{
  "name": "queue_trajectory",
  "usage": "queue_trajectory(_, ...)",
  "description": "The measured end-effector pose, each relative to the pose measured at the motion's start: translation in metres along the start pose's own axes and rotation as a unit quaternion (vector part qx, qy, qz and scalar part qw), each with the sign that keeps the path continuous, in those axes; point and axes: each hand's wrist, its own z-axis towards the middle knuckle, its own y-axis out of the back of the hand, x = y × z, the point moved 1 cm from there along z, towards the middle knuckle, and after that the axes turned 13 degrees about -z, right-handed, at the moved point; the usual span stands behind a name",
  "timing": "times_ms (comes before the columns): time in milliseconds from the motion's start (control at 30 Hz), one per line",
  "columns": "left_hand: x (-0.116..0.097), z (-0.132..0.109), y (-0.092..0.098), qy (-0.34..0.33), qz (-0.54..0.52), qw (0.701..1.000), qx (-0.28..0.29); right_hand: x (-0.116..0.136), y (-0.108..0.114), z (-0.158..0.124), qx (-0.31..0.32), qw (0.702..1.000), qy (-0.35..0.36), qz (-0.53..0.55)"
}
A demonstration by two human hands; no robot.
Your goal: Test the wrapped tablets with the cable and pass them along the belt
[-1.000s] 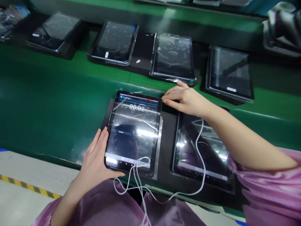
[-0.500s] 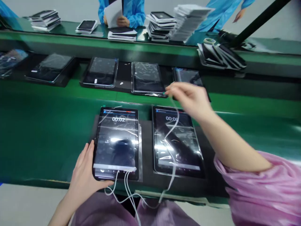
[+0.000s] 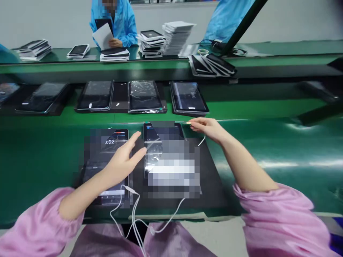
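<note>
My left hand (image 3: 124,157) is open, thumb and fingers apart, passing over the gap between two tablets. Under its wrist lies the left tablet (image 3: 118,138), its lit screen showing a timer partly covered. The right tablet (image 3: 152,137) lies beside it, much of its screen blurred out. Just off that tablet's upper right corner, my right hand (image 3: 209,127) pinches the thin plug (image 3: 188,123) of a white earphone cable (image 3: 202,140). Lower parts of the cable (image 3: 135,210) loop over the bench edge and my lap. The plug appears apart from the tablet.
Beyond the bench edge, several film-covered tablets (image 3: 144,96) lie in a row on dark mats. Stacks of tablets and white sheets (image 3: 175,39) stand on the far shelf, with a leaning pile (image 3: 213,66) nearer. Across from me a person in blue (image 3: 125,25) holds a sheet.
My left hand has let go of the left tablet's edge and moved up and right. My right hand has lowered with the plug to near the right tablet's corner. The view has shifted right.
</note>
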Motion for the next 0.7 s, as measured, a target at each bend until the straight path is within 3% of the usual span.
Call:
queue_trajectory(100, 0.003, 0.05, -0.029, 0.042, -0.061, 0.997, -0.022, -0.013, -0.007, 0.015, 0.007, 0.999, 0.005, 0.039)
queue_trajectory(200, 0.01, 0.076, -0.041, 0.047, -0.096, 0.993, -0.048, -0.02, -0.005, 0.022, 0.023, 0.998, 0.011, 0.065)
queue_trajectory(700, 0.018, 0.087, -0.049, 0.064, -0.157, 0.983, -0.074, -0.033, -0.007, 0.03, 0.064, 0.992, 0.011, 0.104)
